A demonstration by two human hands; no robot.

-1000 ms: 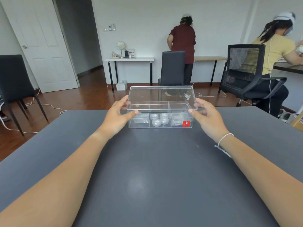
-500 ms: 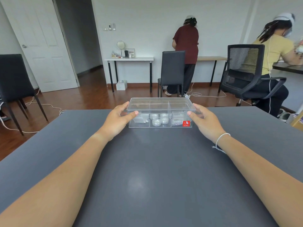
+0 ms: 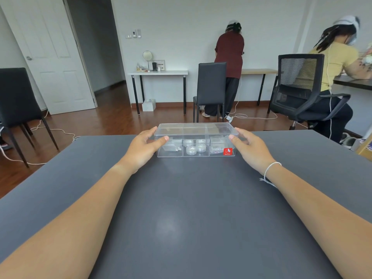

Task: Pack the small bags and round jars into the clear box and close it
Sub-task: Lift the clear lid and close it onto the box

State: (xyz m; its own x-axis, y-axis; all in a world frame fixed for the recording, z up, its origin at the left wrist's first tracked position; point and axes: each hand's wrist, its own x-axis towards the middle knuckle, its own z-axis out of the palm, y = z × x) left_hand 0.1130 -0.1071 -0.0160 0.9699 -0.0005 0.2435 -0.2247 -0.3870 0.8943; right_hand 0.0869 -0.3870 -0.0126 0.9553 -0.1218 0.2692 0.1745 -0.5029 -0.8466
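A clear box [image 3: 196, 154] with a red sticker stands near the far edge of the dark grey table [image 3: 191, 208]. Its lid [image 3: 196, 128] lies flat on top. Through the front wall I see three compartments: small bags [image 3: 171, 147] on the left, several round jars [image 3: 191, 150] in the middle, more small bags [image 3: 216, 148] on the right. My left hand [image 3: 144, 150] grips the box's left end, thumb on the front corner of the lid. My right hand [image 3: 249, 149] grips the right end the same way.
Beyond the table's far edge is a wooden floor with a black chair [image 3: 210, 87], a mesh office chair [image 3: 302, 87] and white cables. A person stands at a far desk [image 3: 159, 72]; another sits at the right. A black chair [image 3: 16, 101] stands at the left.
The lid came down from tilted open to flat on the box. Both hands followed it down and now hold the box's ends.
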